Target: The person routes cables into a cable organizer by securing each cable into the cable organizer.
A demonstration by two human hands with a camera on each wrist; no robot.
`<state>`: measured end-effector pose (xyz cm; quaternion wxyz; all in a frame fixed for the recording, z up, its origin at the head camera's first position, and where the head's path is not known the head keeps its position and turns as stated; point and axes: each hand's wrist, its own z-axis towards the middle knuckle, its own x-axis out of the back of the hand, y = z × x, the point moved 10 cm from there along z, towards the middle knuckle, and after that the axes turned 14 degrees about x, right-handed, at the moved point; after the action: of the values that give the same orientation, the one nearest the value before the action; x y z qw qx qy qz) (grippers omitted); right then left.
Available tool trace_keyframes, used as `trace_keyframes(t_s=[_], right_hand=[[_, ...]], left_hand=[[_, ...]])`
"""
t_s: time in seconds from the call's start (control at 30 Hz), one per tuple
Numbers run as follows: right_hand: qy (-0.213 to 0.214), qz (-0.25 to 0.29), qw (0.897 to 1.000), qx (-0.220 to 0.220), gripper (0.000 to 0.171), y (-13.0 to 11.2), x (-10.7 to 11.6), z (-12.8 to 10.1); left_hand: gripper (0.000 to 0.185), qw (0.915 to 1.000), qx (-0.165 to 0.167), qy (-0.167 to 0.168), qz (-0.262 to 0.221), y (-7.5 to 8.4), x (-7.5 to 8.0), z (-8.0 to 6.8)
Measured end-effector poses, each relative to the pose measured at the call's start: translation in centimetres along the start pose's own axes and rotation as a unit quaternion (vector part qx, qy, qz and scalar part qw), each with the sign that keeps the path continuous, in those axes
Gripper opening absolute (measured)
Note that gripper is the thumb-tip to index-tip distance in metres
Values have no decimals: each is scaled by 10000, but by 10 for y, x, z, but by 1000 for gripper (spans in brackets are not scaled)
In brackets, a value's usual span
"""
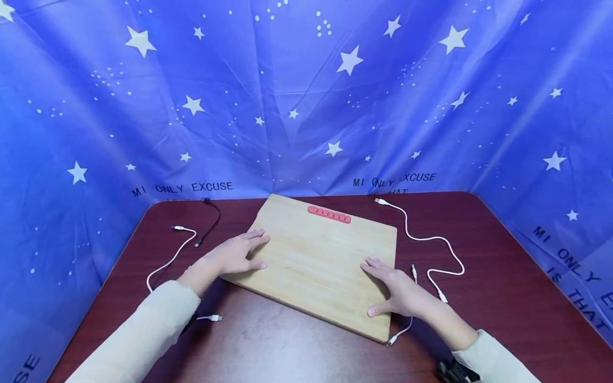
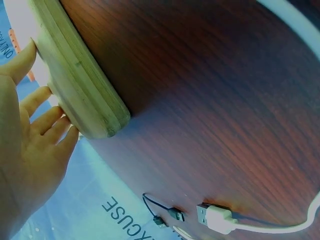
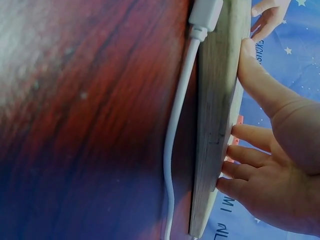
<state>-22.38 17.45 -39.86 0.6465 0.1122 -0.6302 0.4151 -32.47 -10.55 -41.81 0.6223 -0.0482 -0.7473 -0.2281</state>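
A pale wooden board (image 1: pixel 311 260) lies at a slant on the dark red table, with a red strip of clips (image 1: pixel 329 214) near its far edge. My left hand (image 1: pixel 239 252) rests its fingertips on the board's left part; the left wrist view shows this hand (image 2: pixel 40 135) beside the thick board edge (image 2: pixel 80 70). On the board's right part lie the spread fingers of my right hand (image 1: pixel 395 290). In the right wrist view that hand (image 3: pixel 280 160) touches the board's top with its fingertips, and a white cable (image 3: pixel 172 135) runs along the board's side.
White USB cables lie left (image 1: pixel 172 258) and right (image 1: pixel 445 239) of the board. A short black cable (image 1: pixel 215 226) is at the back left. One white plug (image 1: pixel 215 318) sits near my left sleeve, another (image 1: pixel 392 339) by the board's near right corner. A blue star-patterned curtain (image 1: pixel 306 106) surrounds the table.
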Motion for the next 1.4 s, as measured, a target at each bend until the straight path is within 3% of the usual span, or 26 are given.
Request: trace_keyframes(t_s=[0.6, 1.03, 1.4], right_hand=[[-443, 102, 9982, 404, 92, 19, -3, 19], [-463, -128, 9988, 97, 101, 42, 1, 38], [-662, 2, 9977, 131, 99, 50, 1, 49]], left_hand=[[72, 9991, 250, 323, -62, -9, 0, -13], [72, 9966, 652, 494, 70, -17, 4, -18], [72, 9941, 905, 586, 152, -21, 3, -21]])
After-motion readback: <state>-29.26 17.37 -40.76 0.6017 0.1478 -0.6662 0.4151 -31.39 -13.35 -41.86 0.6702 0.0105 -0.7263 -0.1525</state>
